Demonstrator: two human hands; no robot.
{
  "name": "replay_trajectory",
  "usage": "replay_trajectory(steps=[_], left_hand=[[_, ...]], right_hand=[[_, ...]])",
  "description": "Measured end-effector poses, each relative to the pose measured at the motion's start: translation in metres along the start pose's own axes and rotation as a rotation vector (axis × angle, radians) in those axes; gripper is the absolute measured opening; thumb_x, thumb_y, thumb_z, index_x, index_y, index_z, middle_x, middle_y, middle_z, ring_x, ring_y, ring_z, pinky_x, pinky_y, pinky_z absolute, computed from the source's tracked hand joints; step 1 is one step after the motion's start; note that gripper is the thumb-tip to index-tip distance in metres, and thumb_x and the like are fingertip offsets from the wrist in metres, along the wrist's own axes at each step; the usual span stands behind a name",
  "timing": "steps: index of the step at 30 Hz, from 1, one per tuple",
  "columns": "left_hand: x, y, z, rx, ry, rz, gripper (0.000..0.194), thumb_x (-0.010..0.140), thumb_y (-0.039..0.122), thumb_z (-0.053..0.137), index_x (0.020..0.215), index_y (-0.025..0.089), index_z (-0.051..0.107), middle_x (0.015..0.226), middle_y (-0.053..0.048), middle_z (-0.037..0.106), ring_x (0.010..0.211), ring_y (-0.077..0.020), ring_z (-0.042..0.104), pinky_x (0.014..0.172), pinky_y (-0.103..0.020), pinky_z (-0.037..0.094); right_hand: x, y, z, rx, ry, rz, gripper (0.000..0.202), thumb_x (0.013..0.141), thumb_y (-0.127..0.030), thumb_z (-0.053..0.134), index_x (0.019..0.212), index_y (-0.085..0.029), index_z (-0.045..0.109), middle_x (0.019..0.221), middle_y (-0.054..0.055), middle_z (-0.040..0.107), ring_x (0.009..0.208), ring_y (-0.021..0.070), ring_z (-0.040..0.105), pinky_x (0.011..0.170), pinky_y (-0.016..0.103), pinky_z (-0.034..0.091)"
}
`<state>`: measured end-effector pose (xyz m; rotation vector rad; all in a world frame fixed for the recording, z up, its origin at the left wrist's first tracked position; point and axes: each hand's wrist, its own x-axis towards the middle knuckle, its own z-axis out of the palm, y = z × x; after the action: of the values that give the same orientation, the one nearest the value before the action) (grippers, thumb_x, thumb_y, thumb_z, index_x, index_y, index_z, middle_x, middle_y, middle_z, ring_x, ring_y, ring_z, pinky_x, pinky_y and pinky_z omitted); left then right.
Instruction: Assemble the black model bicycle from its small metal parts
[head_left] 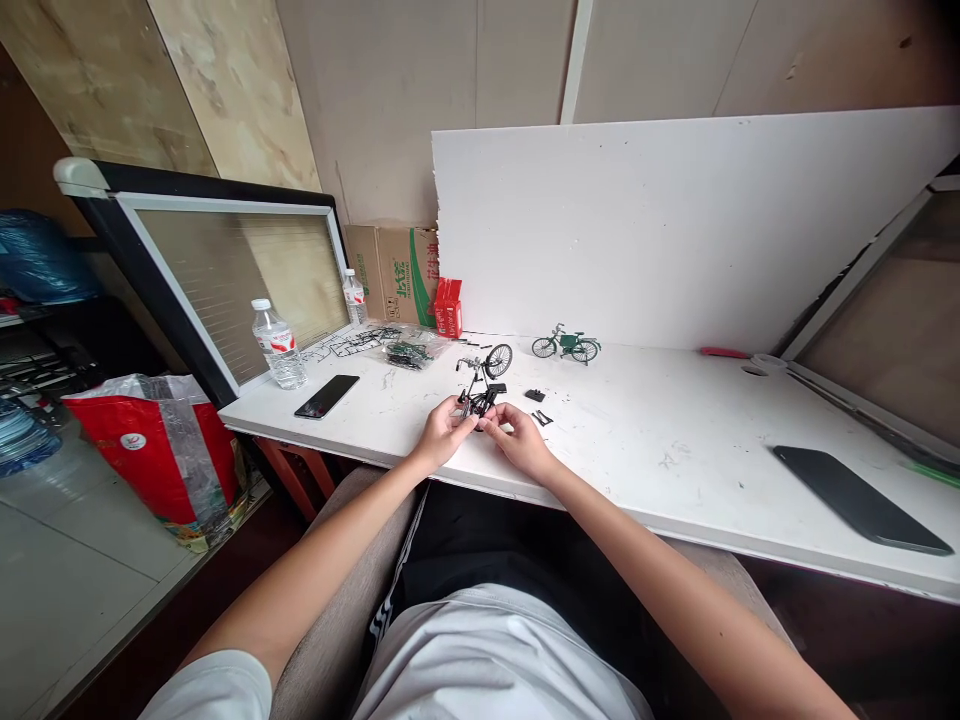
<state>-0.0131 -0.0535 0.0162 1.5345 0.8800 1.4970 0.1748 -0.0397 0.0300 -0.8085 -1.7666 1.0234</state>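
Note:
A small black model bicycle (484,385) is held at the near edge of the white table, its spoked front wheel pointing away from me. My left hand (444,432) grips its near end from the left, fingers closed. From the right, my right hand (517,436) pinches the same end, thumb and fingertips close to the left thumb. The exact parts between the fingertips are hidden. Right of the model lie a small black part (535,395) and thin black pieces (541,418). Farther back stands a green model bicycle (566,345), upright on its wheels.
At the left are a phone (327,397), a water bottle (279,345), a plastic bag of parts (409,350) and black part frames (349,343). A cardboard box (390,270) and red box (448,308) stand behind. A dark flat device (862,498) lies at the right.

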Motion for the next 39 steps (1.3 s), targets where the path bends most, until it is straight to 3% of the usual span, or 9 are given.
replay_trajectory(steps=[4,10,19,25,39], left_hand=[[0.0041,0.001,0.0004,-0.04,0.026,-0.065,0.043,0.084,0.043,0.081,0.113,0.014,0.067,0.121,-0.016,0.072,0.116,-0.0289,0.068,0.094,-0.038,0.059],[0.0059,0.0063,-0.002,-0.128,0.054,-0.217,0.047,0.079,0.044,0.086,0.108,0.013,0.067,0.118,-0.015,0.073,0.103,-0.0242,0.071,0.087,-0.036,0.061],[0.007,0.0052,-0.0024,-0.128,0.027,-0.218,0.047,0.083,0.049,0.082,0.112,0.013,0.069,0.121,-0.015,0.073,0.105,-0.0247,0.071,0.091,-0.04,0.062],[0.0066,0.0059,-0.003,-0.104,0.0,-0.214,0.045,0.082,0.051,0.081,0.105,0.014,0.07,0.113,-0.013,0.074,0.104,-0.0258,0.071,0.089,-0.039,0.063],[0.006,0.0067,-0.0037,-0.092,-0.037,-0.217,0.047,0.084,0.052,0.08,0.11,0.014,0.071,0.118,-0.014,0.073,0.105,-0.0259,0.07,0.087,-0.038,0.063]], right_hand=[[0.0003,0.0052,0.0009,0.033,0.042,-0.02,0.035,0.089,-0.053,0.072,0.104,-0.024,0.06,0.087,0.003,0.061,0.081,0.0206,0.058,0.066,0.032,0.049],[-0.0005,0.0074,0.0012,0.028,0.037,-0.047,0.041,0.087,-0.051,0.073,0.112,-0.025,0.054,0.088,0.002,0.062,0.087,0.0207,0.06,0.069,0.031,0.049],[0.0004,0.004,0.0011,-0.046,0.041,-0.034,0.035,0.091,-0.056,0.066,0.103,-0.023,0.062,0.097,0.006,0.067,0.089,0.0207,0.061,0.073,0.031,0.051],[0.0002,0.001,0.0005,-0.067,0.038,-0.049,0.031,0.093,-0.053,0.065,0.095,-0.022,0.064,0.092,0.005,0.068,0.084,0.0198,0.061,0.076,0.033,0.051],[-0.001,0.0035,0.001,-0.066,0.088,-0.033,0.037,0.086,-0.054,0.075,0.099,-0.023,0.06,0.085,0.003,0.067,0.08,0.0198,0.061,0.07,0.033,0.05]])
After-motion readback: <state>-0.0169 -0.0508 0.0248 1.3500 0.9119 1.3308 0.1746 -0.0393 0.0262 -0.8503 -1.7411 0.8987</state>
